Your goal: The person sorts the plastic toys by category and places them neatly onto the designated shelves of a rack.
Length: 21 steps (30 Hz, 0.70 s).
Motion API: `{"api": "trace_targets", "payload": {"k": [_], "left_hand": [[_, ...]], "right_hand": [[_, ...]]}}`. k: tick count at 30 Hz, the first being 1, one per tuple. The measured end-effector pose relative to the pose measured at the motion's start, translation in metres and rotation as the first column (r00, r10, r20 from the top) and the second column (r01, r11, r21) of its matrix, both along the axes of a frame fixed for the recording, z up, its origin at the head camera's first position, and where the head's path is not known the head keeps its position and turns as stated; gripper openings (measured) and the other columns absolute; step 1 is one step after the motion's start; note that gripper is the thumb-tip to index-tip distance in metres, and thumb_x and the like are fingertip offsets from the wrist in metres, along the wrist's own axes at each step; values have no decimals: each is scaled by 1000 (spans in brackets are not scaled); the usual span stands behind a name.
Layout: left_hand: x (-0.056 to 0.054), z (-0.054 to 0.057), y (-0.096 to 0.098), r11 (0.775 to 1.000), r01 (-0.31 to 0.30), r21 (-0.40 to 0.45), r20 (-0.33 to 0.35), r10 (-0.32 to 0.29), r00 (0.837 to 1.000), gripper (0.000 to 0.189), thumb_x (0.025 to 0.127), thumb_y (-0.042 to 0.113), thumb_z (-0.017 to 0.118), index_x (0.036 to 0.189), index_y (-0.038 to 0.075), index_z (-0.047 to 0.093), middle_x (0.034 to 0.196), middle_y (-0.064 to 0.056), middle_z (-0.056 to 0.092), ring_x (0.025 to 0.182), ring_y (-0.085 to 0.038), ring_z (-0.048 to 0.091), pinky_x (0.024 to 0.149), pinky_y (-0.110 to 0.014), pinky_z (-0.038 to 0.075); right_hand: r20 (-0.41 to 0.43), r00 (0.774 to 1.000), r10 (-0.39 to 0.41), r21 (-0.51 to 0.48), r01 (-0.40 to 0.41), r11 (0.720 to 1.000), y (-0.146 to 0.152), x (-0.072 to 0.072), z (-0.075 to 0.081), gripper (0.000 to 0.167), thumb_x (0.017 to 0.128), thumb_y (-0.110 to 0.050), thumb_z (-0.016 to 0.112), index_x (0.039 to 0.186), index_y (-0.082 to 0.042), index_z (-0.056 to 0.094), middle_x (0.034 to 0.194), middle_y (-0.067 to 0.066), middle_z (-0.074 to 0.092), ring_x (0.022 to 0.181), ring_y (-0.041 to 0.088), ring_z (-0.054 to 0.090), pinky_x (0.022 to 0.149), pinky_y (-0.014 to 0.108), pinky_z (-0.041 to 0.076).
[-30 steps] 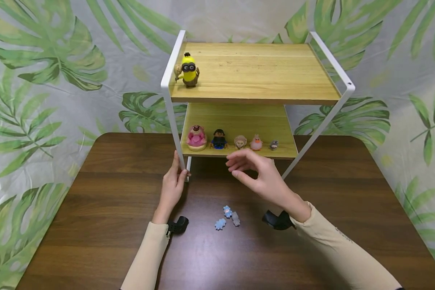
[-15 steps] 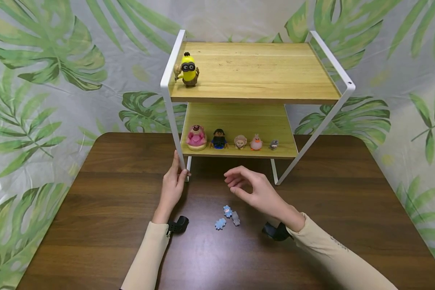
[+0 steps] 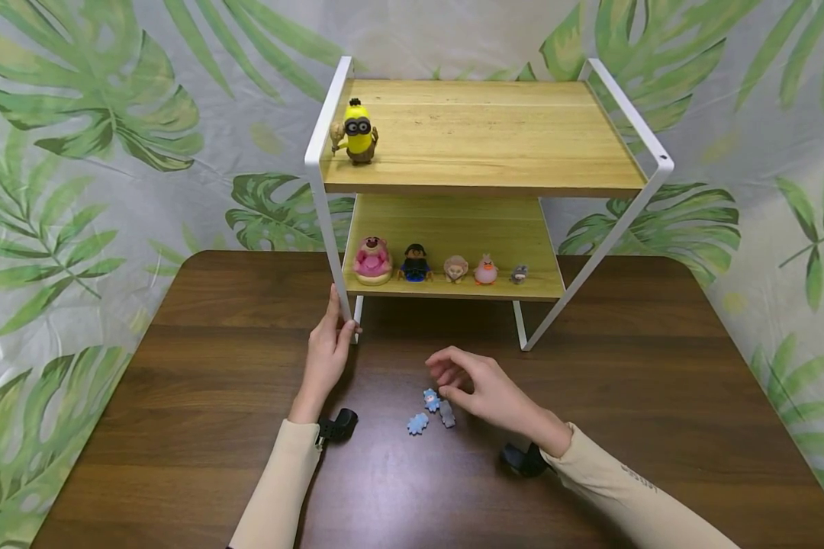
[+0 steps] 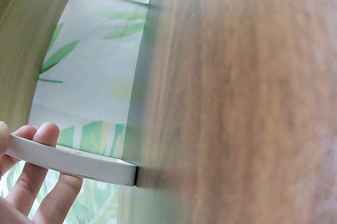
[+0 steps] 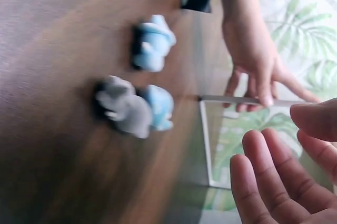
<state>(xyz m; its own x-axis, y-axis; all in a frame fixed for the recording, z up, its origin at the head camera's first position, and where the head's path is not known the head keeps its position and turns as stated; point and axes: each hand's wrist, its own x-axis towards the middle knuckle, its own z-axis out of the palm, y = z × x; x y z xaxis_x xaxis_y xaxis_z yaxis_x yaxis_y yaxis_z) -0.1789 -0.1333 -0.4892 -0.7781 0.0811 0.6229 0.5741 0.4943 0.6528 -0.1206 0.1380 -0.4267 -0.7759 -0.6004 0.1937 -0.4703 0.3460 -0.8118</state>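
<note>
At the far side of the brown table point(image 3: 199, 427) stands a white-framed shelf point(image 3: 327, 232). Its upper board point(image 3: 494, 137) carries a yellow figurine point(image 3: 358, 134) at left; its lower board point(image 3: 453, 221) carries five figurines point(image 3: 456, 268) in one row, with the pink bear point(image 3: 372, 263) leftmost. Nearer on the table are two light-blue toys point(image 3: 417, 424) and a grey toy point(image 3: 447, 415).

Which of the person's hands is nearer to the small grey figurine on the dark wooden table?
Right: the right hand hovers close to the small grey figurine, while the left hand holds the white shelf leg, farther away.
</note>
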Motion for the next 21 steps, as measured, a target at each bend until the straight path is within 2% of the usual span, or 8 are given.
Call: {"api": "trace_targets", "payload": {"k": [5,11,16,21], "left_hand": [[0,0,0,1000,-7,-9,-12,7,1000,91,94,-4,54,151,46,4,81,-17,57,72,-30,63,61,-45,51],[0,1,0,1000,-5,-6,11,5,1000,92,94,-3,55,150,48,3,81,-16,56,72,-28,63,62,-44,51],[1,1,0,1000,-7,-8,13,7,1000,92,94,-3,55,150,48,3,81,-15,56,73,-28,63,63,-44,51],[0,1,0,1000,-5,-7,19,5,1000,92,94,-3,55,150,49,3,82,-16,56,73,-28,63,63,-44,51]], "right_hand": [[47,999,14,52,-16,998,1,4,-10,35,84,9,66,117,0,57,101,12,63,86,17,62,73,30,53],[91,996,13,105,-23,994,4,9,-20,33,85,7,66,117,0,58,104,10,63,86,18,61,73,27,52],[53,999,-3,157,-5,988,7,12,-28,28,84,5,68,109,-1,60,102,9,63,83,17,60,70,27,52],[-55,998,-30,268,44,963,5,14,-34,24,81,-3,75,101,-7,63,94,2,61,79,13,58,67,24,49]]}}
